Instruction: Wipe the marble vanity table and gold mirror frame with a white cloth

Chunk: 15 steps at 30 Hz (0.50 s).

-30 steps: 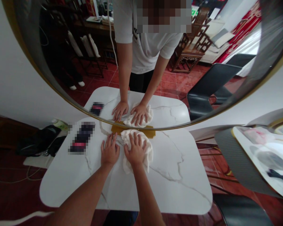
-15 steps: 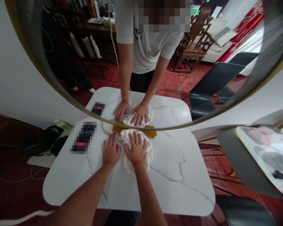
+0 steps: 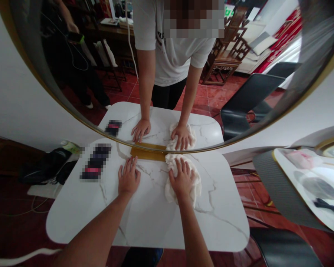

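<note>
My right hand (image 3: pixel 182 179) lies spread on a crumpled white cloth (image 3: pixel 195 185), pressing it against the white marble-patterned table (image 3: pixel 144 218). The fingers are apart and the cloth bunches out around the palm. To the left, my left hand (image 3: pixel 128 177) rests open on the bare tabletop, fingertips close to a gold-coloured strip (image 3: pixel 149 153) at the foot of the mirror. Nothing is in the left hand. Both hands and the cloth also appear reflected in the mirror (image 3: pixel 203 92).
A blurred-out dark item, phone-like in shape (image 3: pixel 96 161), lies on the table's left side. The mirror's gold rim (image 3: pixel 153 151) hangs low over the back edge. Black chairs (image 3: pixel 286 246) stand at the right, beside another table (image 3: pixel 292 174). The mirror reflects another person standing (image 3: pixel 80 70).
My right hand has slid to the right with the cloth under it, away from my left hand. The left hand has hardly moved. More of the gold strip shows.
</note>
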Motion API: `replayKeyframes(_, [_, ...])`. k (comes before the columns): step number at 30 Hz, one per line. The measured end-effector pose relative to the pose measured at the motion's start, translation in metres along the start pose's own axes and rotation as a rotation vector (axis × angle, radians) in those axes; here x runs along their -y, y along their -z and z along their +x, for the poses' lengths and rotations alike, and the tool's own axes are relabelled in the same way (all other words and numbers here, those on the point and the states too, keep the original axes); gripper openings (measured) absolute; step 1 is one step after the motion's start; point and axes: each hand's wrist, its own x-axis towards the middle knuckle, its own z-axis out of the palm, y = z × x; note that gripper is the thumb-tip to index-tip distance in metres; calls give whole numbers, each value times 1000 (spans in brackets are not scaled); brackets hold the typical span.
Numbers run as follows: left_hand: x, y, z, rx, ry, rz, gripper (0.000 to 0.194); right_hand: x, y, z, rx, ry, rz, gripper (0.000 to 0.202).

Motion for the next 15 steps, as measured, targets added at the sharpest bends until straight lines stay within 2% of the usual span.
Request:
replayKeyframes(8, [0,0,0,1,5,3,59,17,-2,-3,29,23,16,57])
replayKeyframes(15, [0,1,0,4,-6,2,58,64,-8,-5,38,134,114,59])
